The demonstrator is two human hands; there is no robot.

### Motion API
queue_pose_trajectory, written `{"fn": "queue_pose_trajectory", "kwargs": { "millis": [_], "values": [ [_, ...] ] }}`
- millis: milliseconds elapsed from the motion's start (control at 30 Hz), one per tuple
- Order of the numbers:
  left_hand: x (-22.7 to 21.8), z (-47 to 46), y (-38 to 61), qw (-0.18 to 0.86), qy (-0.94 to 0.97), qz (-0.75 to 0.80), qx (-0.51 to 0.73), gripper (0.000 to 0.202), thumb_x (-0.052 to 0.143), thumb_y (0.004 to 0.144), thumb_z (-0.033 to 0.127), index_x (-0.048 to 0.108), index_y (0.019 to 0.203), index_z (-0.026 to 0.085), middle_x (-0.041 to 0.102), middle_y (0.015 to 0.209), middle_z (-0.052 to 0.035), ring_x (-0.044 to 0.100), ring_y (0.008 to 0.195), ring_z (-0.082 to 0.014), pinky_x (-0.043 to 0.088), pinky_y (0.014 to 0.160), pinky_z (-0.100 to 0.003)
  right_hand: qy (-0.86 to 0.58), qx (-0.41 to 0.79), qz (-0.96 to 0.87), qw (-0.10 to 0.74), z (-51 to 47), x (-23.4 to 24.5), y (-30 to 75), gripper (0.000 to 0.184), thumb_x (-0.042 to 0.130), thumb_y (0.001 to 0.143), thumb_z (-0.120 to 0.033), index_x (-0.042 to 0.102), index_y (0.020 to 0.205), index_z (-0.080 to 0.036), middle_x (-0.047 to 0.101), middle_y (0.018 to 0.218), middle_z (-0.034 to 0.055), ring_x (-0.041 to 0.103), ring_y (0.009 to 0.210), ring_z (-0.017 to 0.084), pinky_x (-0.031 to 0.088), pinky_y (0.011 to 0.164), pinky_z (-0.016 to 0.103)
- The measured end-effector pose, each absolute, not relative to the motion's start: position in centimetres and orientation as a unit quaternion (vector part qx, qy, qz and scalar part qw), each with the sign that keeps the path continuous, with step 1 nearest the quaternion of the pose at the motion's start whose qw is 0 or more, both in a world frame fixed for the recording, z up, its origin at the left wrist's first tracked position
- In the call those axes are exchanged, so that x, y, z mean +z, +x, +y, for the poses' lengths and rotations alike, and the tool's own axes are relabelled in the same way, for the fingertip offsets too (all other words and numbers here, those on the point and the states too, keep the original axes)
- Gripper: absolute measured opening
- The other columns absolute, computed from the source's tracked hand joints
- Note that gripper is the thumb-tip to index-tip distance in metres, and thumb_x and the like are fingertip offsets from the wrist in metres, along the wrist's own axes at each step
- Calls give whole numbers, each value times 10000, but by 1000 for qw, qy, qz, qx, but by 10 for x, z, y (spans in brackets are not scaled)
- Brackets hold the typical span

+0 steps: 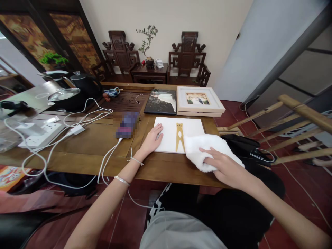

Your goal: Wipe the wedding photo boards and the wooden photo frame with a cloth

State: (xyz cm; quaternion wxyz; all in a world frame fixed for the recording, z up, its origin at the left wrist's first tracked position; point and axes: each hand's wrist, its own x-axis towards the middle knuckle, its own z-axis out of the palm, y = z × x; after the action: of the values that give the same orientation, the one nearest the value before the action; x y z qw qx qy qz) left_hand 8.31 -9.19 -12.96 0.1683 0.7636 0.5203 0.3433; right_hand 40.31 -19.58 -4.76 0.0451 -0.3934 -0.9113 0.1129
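Note:
A white board point(168, 133) lies flat on the wooden table. On it is a flat golden cat-shaped figure point(178, 137) with long split legs and an oval gap; I cannot tell whether it is printed or a separate piece. My left hand point(153, 138) rests on the board's left edge with its fingers stretched out. In my right hand point(218, 162) is a fluffy white cloth point(207, 145), bunched over the board's lower right corner and the table edge. The fingers of that hand are partly sunk into the cloth.
Behind the board lie a dark picture point(160, 102) and stacked light-wood frames point(199, 100). A plugged-in phone point(127, 124), white cables, a power strip point(43, 135), a pot point(63, 98) and a kettle point(84, 84) stand leftward. A bamboo chair point(293, 103) is at right.

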Motion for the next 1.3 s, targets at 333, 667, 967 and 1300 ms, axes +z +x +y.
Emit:
{"fn": "queue_pose_trajectory", "kwargs": {
  "millis": [333, 667, 967, 1300],
  "values": [
    [-131, -91, 81, 169, 763, 517, 350, 443, 453, 924, 302, 599, 1316, 158, 516, 1476, -111, 415, 1421, -261, 290, 1207, -484, -429, 95, -896, 67, -92, -39, 387, 533, 406, 654, -30, 716, 1065, -169, 725, 1016, 115, 635, 949, 276, 456, 848, 356],
    [-131, -91, 79, 170, 764, 519, 343, 454, 454, 925, 302, 594, 1319, 125, 500, 1483, -140, 410, 1423, -267, 288, 1209, -473, -447, 117, -880, 115, -31, -38, 383, 553, 380, 683, -27, 712, 1106, -155, 723, 1121, 98, 628, 1019, 254, 431, 857, 312],
    [-128, -93, 83, 160, 764, 522, 343, 443, 461, 920, 273, 596, 1315, 126, 512, 1473, -134, 419, 1418, -256, 284, 1212, -465, -427, 107, -895, 66, -155, -44, 395, 539, 393, 633, -6, 707, 1019, -216, 726, 1011, 84, 647, 990, 252, 450, 945, 368],
    [-128, -92, 84, 154, 768, 529, 326, 469, 443, 923, 247, 563, 1347, 87, 492, 1486, -158, 392, 1433, -252, 268, 1218, -437, -384, 144, -909, 73, -179, -31, 395, 494, 389, 654, 4, 705, 972, -206, 700, 885, 67, 646, 891, 235, 463, 844, 323]
  ]
}}
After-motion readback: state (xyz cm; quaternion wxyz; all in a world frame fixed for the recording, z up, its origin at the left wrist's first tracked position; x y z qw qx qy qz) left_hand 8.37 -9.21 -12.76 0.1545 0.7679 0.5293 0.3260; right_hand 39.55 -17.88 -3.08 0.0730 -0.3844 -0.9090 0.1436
